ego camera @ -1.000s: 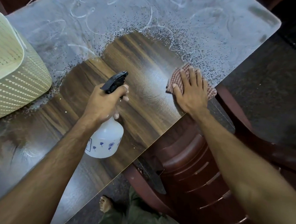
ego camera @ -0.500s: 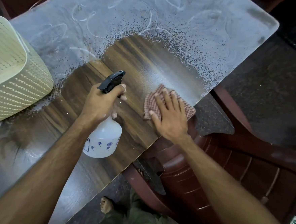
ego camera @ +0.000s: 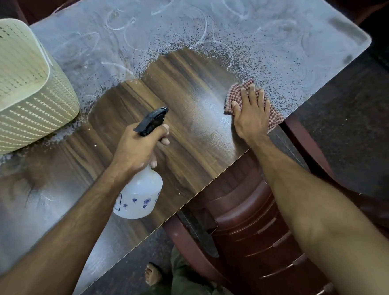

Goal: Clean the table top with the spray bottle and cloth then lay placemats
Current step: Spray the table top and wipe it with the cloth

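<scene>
A white spray bottle (ego camera: 139,197) with a black trigger head and small blue flowers stands over the wiped wood of the table top (ego camera: 189,82). My left hand (ego camera: 138,149) grips its neck. A red-and-white checked cloth (ego camera: 235,92) lies near the table's right edge, at the border between clean brown wood and the grey dusty film. My right hand (ego camera: 251,112) presses flat on the cloth with straight fingers. The far half of the table is still grey, with ring marks and speckled spray drops.
A cream perforated plastic basket (ego camera: 20,93) stands on the table at the left. A dark red plastic chair (ego camera: 252,225) sits tucked against the table's right edge under my right arm. My bare foot (ego camera: 153,273) shows on the dark floor below.
My right hand slid the cloth back toward me, then out again to the dusty border at the right edge. The left hand and bottle stayed put.
</scene>
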Motion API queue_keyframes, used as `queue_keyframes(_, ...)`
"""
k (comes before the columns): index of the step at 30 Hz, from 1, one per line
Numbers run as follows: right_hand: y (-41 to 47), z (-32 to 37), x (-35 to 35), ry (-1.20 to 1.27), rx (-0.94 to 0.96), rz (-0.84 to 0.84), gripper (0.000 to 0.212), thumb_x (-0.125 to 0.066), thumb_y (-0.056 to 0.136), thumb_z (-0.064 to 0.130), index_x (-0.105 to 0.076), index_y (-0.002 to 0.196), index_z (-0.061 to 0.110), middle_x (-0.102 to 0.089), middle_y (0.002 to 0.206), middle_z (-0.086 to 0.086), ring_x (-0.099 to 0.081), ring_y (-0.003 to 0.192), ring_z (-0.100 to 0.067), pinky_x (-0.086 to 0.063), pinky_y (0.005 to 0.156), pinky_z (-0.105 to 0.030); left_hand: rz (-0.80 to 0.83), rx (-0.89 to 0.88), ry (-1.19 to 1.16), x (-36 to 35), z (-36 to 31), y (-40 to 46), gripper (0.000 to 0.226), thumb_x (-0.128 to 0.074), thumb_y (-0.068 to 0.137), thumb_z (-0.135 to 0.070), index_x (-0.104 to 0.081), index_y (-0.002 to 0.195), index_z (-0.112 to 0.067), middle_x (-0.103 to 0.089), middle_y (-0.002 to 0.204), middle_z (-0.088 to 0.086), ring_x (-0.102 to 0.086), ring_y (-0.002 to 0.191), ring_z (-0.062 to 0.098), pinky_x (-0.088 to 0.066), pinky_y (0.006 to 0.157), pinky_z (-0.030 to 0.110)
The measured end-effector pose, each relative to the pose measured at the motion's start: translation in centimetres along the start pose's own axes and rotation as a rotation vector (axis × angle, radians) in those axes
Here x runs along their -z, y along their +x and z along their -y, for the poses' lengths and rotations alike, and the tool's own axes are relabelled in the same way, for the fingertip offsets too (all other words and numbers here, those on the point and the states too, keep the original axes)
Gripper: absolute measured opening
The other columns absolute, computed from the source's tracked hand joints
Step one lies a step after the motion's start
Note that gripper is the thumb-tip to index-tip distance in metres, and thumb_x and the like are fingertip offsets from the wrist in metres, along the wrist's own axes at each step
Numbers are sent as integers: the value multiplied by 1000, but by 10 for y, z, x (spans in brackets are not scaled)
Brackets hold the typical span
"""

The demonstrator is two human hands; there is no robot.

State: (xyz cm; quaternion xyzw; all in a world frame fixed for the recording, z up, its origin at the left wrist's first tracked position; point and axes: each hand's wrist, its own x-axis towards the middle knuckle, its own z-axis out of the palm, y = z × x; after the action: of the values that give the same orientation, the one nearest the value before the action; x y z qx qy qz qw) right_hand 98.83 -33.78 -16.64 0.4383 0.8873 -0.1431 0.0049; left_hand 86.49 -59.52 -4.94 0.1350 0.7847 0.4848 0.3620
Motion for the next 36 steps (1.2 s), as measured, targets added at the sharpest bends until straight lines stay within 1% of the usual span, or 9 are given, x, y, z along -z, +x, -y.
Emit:
queue_keyframes(4, 0, 7, 18, 213, -73, 20, 57, -27, 107, 41, -26, 154, 7, -23, 162, -14, -16, 151, -32, -6, 123, -52, -8, -10, 2, 5, -3, -9, 20, -62, 94, -30, -70, 91, -12, -75, 87, 6, -45, 34, 20, -40, 49, 31)
queue_keyframes(6, -5, 10, 36, 368, -85, 14, 49, -30, 108, 38, -44, 141, 4, -51, 141, -16, -46, 129, -30, -32, 115, -45, -12, -24, -2, 7, -3, -15, 18, -62, 94, -30, -70, 91, -13, -75, 87, 5, -45, 34, 20, -41, 49, 30)
queue_keyframes(8, -11, 10, 51, 517, -118, 34, 31, -32, 108, 35, -54, 101, 14, -58, 92, -2, -52, 83, -15, -44, 75, -13, -10, -41, -1, 8, -3, -22, 19, -62, 94, -31, -70, 91, -14, -75, 87, 4, -46, 34, 20, -41, 50, 29)
queue_keyframes(10, -19, 11, 66, 619, -122, 48, 34, -32, 109, 34, -46, 80, 20, -44, 72, 4, -40, 63, -9, -34, 51, -12, -8, -56, -14, 9, -4, -32, 19, -63, 93, -32, -70, 90, -14, -75, 87, 5, -46, 34, 21, -41, 50, 29)
queue_keyframes(14, -43, 11, 85, 834, -141, 109, 45, -31, 107, 42, -62, 105, 9, -56, 88, -1, -53, 79, -13, -44, 71, -21, 5, -99, -59, 10, -4, -60, 25, -65, 89, -35, -70, 87, -11, -75, 87, 8, -47, 33, 21, -42, 50, 30)
queue_keyframes(18, -78, 14, 96, 936, -160, 154, 41, -33, 106, 44, -60, 96, 15, -59, 72, 1, -58, 65, -15, -52, 57, -24, 16, -139, -72, 10, 0, -96, 27, -65, 92, -32, -69, 88, -6, -74, 84, 7, -47, 34, 22, -45, 53, 32)
queue_keyframes(23, -132, 16, 111, 1114, -154, 169, 30, -36, 107, 40, -48, 129, 23, -66, 86, 5, -63, 77, -12, -51, 54, -17, 12, -159, -90, -1, 4, -149, 30, -63, 95, -27, -67, 91, 2, -74, 83, 10, -45, 32, 20, -44, 48, 31)
queue_keyframes(29, -188, 5, 138, 1227, -210, 141, 32, -40, 106, 38, -63, 94, 18, -65, 82, 1, -63, 72, -13, -54, 66, -28, 32, -166, -102, -21, 8, -198, 31, -62, 95, -28, -67, 91, 2, -73, 85, 12, -45, 34, 20, -43, 46, 29)
queue_keyframes(36, -228, -31, 163, 1178, -120, 193, 36, -45, 104, 42, -68, 101, 14, -71, 92, -6, -67, 85, -23, -53, 88, -42, 43, -187, -80, -61, -1, -231, 28, -61, 95, -29, -66, 94, -2, -72, 82, 8, -46, 35, 21, -42, 48, 29)
